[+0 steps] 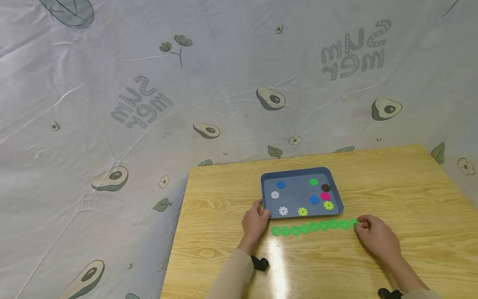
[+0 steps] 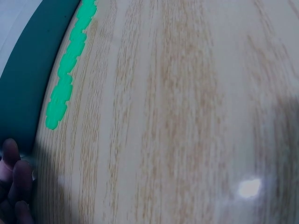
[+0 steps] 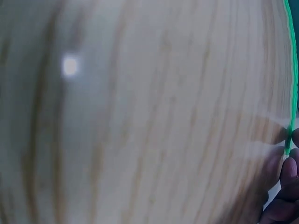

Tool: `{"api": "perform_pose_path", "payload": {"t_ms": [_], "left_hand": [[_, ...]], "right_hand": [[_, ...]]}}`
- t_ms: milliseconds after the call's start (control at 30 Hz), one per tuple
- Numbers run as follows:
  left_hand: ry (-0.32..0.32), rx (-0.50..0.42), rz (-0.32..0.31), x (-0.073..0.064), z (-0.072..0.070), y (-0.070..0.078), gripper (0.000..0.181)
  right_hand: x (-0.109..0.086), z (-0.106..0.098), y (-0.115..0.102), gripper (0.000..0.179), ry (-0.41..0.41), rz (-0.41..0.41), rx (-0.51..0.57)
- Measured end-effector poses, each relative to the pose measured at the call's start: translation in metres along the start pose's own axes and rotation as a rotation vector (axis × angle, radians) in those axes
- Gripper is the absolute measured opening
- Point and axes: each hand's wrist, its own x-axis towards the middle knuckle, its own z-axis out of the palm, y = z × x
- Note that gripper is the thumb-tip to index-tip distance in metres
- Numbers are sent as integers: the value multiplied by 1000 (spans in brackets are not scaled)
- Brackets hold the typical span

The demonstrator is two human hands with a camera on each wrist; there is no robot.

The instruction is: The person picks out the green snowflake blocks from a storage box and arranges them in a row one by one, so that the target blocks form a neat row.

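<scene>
A row of green flower-shaped discs [image 1: 313, 226], linked into a strip, lies along the front side of a blue-grey tray [image 1: 266, 195]. At the strip's right end, my right hand [image 1: 379, 241] pinches the last disc between thumb and fingers; the right wrist view shows this end of the green strip [image 3: 293, 93] edge-on. My left hand [image 1: 254, 222] holds the tray's front left corner, with part of its grip hidden. In the left wrist view, its fingertips [image 2: 21, 179] sit beside the tray wall [image 2: 35, 60], just below the strip's left end [image 2: 58, 100].
Loose discs lie spread in the tray: blue [image 1: 314, 199], white [image 1: 283, 211], yellow-green [image 1: 303, 211], pink [image 1: 325, 196], brown [image 1: 326, 188] and green [image 1: 313, 182]. The wooden table [image 1: 220, 187] ends at a printed cloth [image 1: 231, 104] behind and at the left.
</scene>
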Motion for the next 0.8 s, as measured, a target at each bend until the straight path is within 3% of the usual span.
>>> {"api": "perform_pose_path", "payload": {"t_ms": [167, 333, 467, 800], "left_hand": [[-1, -11, 8, 0, -1, 2, 47], [0, -14, 1, -2, -2, 2, 47], [11, -8, 2, -2, -1, -1, 47], [2, -4, 10, -1, 3, -4, 47]], "right_hand": [[0, 0, -1, 39, 20, -2, 1], [3, -1, -7, 36, 101, -54, 22], [11, -4, -22, 36, 153, -76, 45], [43, -12, -59, 34, 160, -107, 57]]}}
